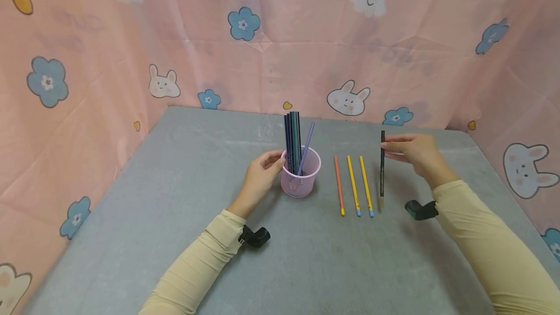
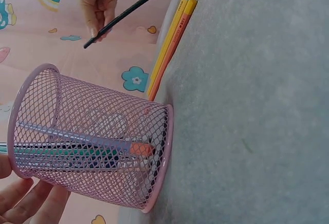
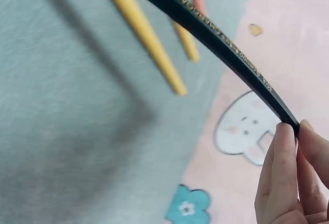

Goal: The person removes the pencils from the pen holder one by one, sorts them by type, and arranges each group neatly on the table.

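From where I sit at the feeds, the relation that counts is the sideways gap between the slim black pencil with gold lettering and a pale end point(image 1: 382, 169) and the round pink wire-mesh cup point(image 1: 302, 187). The pencil is well to the right of the cup, across the grey table point(image 1: 306, 266). Between them lie an orange-red pencil with a yellow end point(image 1: 339, 186) and two yellow pencils with blue ends point(image 1: 354, 186), side by side, long axes running away from me.

My right hand point(image 1: 415, 153) is the one on the black pencil: thumb and fingers pinch it close to its plain far end. That end sits higher, the pale end slopes down toward the table and me; whether it touches, I can't tell. So its long axis is tilted, while the cup stands upright with its mouth up.

My left hand point(image 1: 260, 173) is at the cup, thumb by the rim and fingers against the outer wall, holding its left side. The mouth's right part looks free, I judge: the bundle of dark pencils point(image 1: 292, 135) stands toward the left, and one purple pencil point(image 1: 308, 141) leans right.
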Tool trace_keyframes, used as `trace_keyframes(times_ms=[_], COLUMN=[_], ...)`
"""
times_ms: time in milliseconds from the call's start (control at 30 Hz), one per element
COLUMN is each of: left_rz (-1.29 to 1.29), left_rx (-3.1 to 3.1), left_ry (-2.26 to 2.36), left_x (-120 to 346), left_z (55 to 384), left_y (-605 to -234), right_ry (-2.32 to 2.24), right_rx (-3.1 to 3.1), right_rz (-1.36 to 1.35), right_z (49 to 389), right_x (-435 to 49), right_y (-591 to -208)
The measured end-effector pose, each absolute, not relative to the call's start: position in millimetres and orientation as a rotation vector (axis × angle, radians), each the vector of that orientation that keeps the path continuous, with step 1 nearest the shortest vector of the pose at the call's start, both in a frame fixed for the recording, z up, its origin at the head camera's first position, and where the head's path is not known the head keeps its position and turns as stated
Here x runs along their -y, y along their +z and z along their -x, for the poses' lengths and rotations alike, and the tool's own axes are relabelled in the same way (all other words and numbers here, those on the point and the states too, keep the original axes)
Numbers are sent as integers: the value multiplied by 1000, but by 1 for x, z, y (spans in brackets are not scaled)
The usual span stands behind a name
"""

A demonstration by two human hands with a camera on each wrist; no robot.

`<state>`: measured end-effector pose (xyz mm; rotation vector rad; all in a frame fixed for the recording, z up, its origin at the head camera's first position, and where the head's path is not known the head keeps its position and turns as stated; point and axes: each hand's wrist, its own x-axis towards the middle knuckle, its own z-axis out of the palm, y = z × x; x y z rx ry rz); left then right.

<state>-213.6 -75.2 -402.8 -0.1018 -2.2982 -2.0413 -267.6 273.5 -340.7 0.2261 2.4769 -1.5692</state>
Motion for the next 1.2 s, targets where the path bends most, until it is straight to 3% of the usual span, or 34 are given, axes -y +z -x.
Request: trace_keyframes(times_ms=[500, 1033, 1200], left_rz=[98, 114, 115], left_rx=[2307, 2314, 2294], left_ry=[-2049, -2033, -2034], left_x=[74, 75, 75], left_z=[214, 213, 212], left_y=[-402, -402, -400], right_ry=[-1403, -1346, -1266], right_rx=[-2398, -2465, -2552], right_rz=[-294, -581, -526], right_z=[285, 297, 298], right_x=[-284, -271, -266], right_y=[-379, -408, -410])
